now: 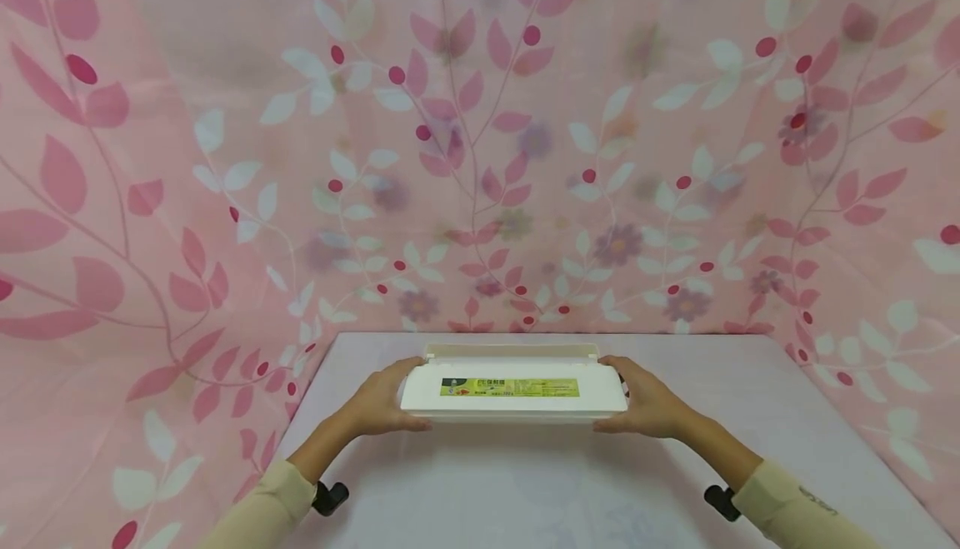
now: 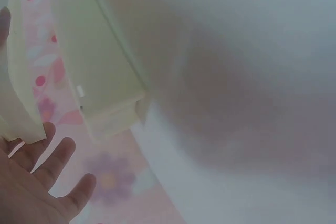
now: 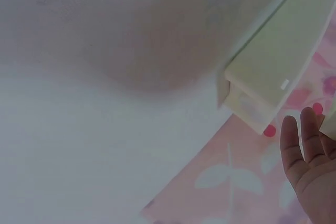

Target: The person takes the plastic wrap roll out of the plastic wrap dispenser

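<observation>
My two hands hold a long white lid [image 1: 512, 399] with a yellow-green cling film label, one hand at each end. My left hand [image 1: 386, 399] grips the left end, thumb at the front edge and fingers behind. The right end is gripped the same way by my right hand [image 1: 648, 399]. Behind the lid in the head view shows part of a cream cling film box [image 1: 512, 351]. Both wrist views show the long box [image 2: 94, 51] apart from the lid, with a gap between them. What the box holds is mostly hidden.
Under the hands spreads a pale tabletop [image 1: 510, 482]. Pink leaf-patterned curtains [image 1: 480, 157] hang behind it and along both sides. Black wrist mounts [image 1: 330, 499] show near both sleeves.
</observation>
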Tool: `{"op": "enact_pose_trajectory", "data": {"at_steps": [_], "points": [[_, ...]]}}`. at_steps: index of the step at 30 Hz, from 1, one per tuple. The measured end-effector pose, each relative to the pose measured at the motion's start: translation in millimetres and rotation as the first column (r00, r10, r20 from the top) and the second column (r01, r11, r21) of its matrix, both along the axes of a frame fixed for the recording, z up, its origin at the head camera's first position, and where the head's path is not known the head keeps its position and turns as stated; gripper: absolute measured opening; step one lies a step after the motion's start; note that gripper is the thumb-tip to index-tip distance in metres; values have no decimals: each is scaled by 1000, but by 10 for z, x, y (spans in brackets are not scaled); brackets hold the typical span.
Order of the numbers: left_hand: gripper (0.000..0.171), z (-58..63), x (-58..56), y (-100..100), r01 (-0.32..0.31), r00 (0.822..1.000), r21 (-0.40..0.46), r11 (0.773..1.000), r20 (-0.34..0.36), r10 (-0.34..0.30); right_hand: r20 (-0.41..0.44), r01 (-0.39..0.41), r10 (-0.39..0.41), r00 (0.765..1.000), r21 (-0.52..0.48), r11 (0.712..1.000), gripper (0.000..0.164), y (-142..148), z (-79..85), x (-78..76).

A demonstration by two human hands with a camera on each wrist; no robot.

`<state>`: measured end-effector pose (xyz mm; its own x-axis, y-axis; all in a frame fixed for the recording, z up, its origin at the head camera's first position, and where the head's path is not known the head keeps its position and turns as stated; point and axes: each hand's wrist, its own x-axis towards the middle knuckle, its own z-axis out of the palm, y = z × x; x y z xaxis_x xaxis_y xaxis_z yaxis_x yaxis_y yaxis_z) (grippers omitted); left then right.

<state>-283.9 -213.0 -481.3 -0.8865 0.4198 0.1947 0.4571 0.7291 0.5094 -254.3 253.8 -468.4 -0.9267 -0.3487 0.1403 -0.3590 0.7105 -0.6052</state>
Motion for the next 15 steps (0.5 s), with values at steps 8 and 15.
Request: {"op": "enact_pose_trajectory", "data": {"at_steps": [8, 15], "points": [[107, -122, 43, 11, 26, 1000, 15, 1000, 12, -26, 9, 0, 0, 1000, 1, 1000, 105, 11, -116, 55], [109, -166, 71, 4, 6, 999, 10, 1000, 35, -7, 0, -26, 26, 1000, -22, 999, 104, 18, -156, 64]]}}
